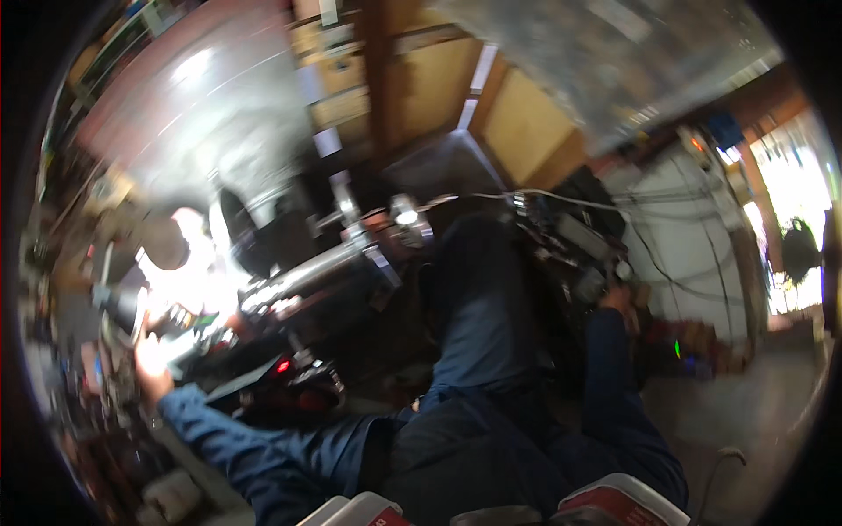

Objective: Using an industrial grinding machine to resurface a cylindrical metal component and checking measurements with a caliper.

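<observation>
My left hand (154,366) reaches out to the far left, washed out by glare from a bright lamp (189,250). Close above it is a curved pale metal piece (140,317); whether the hand touches it is too blurred to tell. A long shiny metal cylinder (303,276) slants across a machine, just right of the glare. On the right, my right hand (617,301) is up against a dark machine part (579,241), just below a round light knob (624,270). Its fingers are smeared and partly hidden, so I cannot see what they grip.
A dark device with a red light (282,366) sits below the cylinder. Pale cables (570,200) run from the dark machine part along a white panel (675,228). A large grey sheet (631,61) stands at the back right. Cluttered shelves (66,351) line the left edge.
</observation>
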Demonstrator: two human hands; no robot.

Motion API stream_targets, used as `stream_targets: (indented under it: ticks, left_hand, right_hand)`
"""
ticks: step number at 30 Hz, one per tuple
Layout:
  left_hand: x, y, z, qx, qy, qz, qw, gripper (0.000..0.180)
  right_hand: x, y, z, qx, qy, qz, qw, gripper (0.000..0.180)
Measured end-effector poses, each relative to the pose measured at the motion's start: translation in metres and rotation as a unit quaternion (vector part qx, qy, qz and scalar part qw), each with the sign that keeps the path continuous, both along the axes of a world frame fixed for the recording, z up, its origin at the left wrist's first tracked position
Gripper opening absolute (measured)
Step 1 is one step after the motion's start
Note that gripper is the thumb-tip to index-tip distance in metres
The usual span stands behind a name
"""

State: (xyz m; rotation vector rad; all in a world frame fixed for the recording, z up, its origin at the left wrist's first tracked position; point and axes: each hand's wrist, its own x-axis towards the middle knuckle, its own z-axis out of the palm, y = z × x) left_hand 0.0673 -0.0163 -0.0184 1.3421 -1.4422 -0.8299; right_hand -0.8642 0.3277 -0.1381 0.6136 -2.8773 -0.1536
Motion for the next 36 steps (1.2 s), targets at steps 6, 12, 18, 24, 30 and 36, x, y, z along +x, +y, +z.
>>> stream_targets:
  ticks: [6,12,18,24,30,36]
  left_hand:
    - [-0.055,0.007,0.036,-0.063,-0.142,0.092,0.984,0.027]
    - [-0.067,0.004,0.049,-0.027,-0.278,0.151,0.948,0.025]
    - [-0.054,0.004,0.05,-0.032,-0.284,0.139,0.948,0.025]
    - [-0.045,0.001,0.039,-0.022,-0.216,0.097,0.971,0.027]
    - [-0.046,0.005,0.044,-0.045,-0.267,0.09,0.958,0.028]
    - [-0.048,0.002,0.047,-0.015,-0.294,0.111,0.949,0.028]
  right_hand:
    - [0.036,-0.032,0.06,0.112,0.022,0.053,0.992,0.038]
    - [0.273,-0.149,0.144,-0.28,-0.101,0.481,0.825,0.019]
    - [0.428,-0.206,0.07,-0.02,-0.713,0.494,0.497,0.058]
    - [0.493,-0.247,-0.011,0.125,-0.827,0.428,0.341,0.098]
    - [0.508,-0.238,-0.002,0.039,-0.901,0.31,0.3,0.099]
    - [0.522,-0.236,0.016,0.014,-0.879,0.309,0.362,0.08]
